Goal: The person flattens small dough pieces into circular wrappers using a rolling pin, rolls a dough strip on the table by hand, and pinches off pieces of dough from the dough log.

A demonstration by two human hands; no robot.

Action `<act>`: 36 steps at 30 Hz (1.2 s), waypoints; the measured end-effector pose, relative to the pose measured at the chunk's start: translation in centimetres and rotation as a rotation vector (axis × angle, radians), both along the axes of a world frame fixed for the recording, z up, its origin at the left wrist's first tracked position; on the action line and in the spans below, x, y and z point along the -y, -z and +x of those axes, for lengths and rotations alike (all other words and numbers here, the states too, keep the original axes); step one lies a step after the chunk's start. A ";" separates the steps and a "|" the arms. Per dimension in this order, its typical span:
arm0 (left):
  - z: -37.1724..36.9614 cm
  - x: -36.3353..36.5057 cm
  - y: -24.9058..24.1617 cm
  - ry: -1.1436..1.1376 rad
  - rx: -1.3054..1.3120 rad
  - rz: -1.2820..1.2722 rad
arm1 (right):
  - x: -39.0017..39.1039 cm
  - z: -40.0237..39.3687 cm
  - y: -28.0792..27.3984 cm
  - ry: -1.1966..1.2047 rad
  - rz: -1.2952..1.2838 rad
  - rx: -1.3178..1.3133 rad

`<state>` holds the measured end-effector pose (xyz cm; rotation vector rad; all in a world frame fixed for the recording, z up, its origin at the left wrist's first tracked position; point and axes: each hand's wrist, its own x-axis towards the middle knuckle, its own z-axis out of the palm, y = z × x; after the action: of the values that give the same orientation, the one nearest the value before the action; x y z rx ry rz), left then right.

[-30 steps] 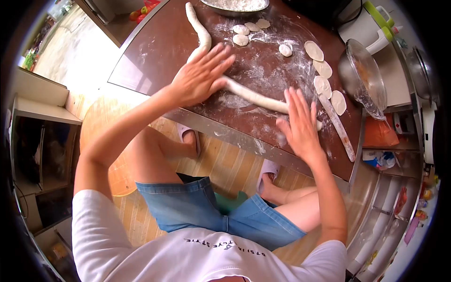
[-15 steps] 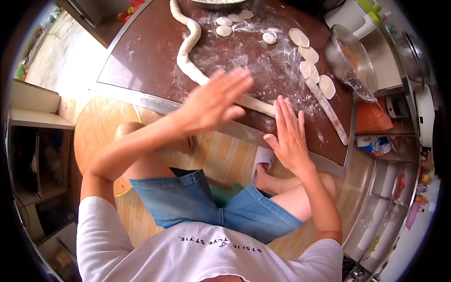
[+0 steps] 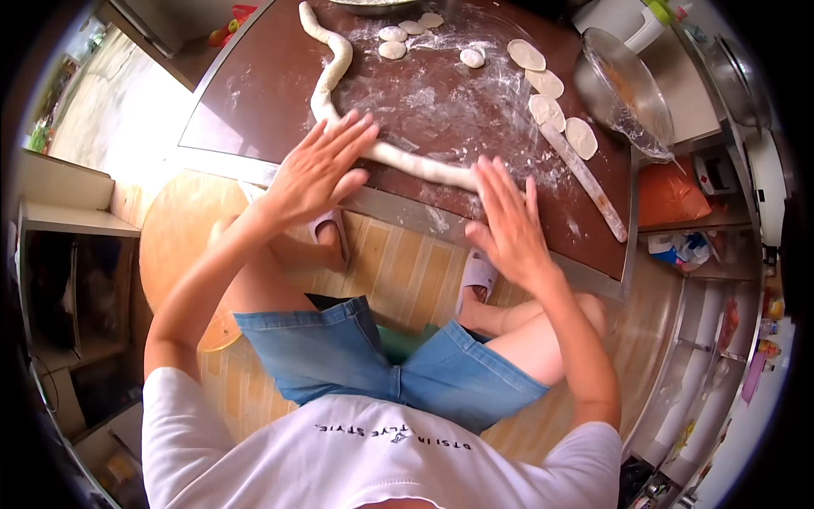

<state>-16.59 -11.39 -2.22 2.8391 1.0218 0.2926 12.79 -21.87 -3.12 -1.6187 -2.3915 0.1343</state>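
Observation:
A long rope of dough (image 3: pixel 424 168) curves across the floured brown table (image 3: pixel 246 110). My left hand (image 3: pixel 315 174) lies over the rope near its bend, palm down, fingers stretched out. At the rope's right end my right hand (image 3: pixel 510 222) rests flat with its fingers extended over the dough. Neither hand grips anything. A floured rolling pin (image 3: pixel 587 187) lies to the right of my right hand. Beyond it is a row of flat dough rounds (image 3: pixel 545 83). Smaller dough pieces (image 3: pixel 392 49) sit at the far side, and a single one (image 3: pixel 472 58) lies apart.
A metal bowl (image 3: pixel 623 93) with plastic film stands at the table's right edge. Part of another bowl (image 3: pixel 373 7) shows at the far edge. A round wooden stool (image 3: pixel 182 246) is at the left, and shelves (image 3: pixel 691 365) stand at the right.
My left hand has moved left along the dough rope, uncovering its middle. My right hand stays at the right end. The view has shifted slightly.

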 end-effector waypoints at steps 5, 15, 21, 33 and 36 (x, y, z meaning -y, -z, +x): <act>10.3 -6.1 2.5 -0.089 0.198 0.343 | -9.7 0.6 1.3 0.235 0.175 0.071; 6.2 2.8 1.5 0.238 0.050 0.154 | 1.2 0.2 -0.3 0.085 -0.029 0.045; 5.9 -6.0 2.9 0.005 -0.002 0.238 | -5.9 2.9 1.6 0.152 0.027 0.075; -1.4 -9.3 2.7 -0.124 -0.073 0.278 | -5.3 0.8 1.3 0.180 0.022 -0.013; -2.4 -9.6 3.4 -0.175 0.002 0.279 | -4.9 1.1 1.1 0.136 0.016 -0.025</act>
<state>-18.97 -1.82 -5.66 2.9912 1.3285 0.4896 13.86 -16.94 -4.26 -1.7551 -2.2494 0.1091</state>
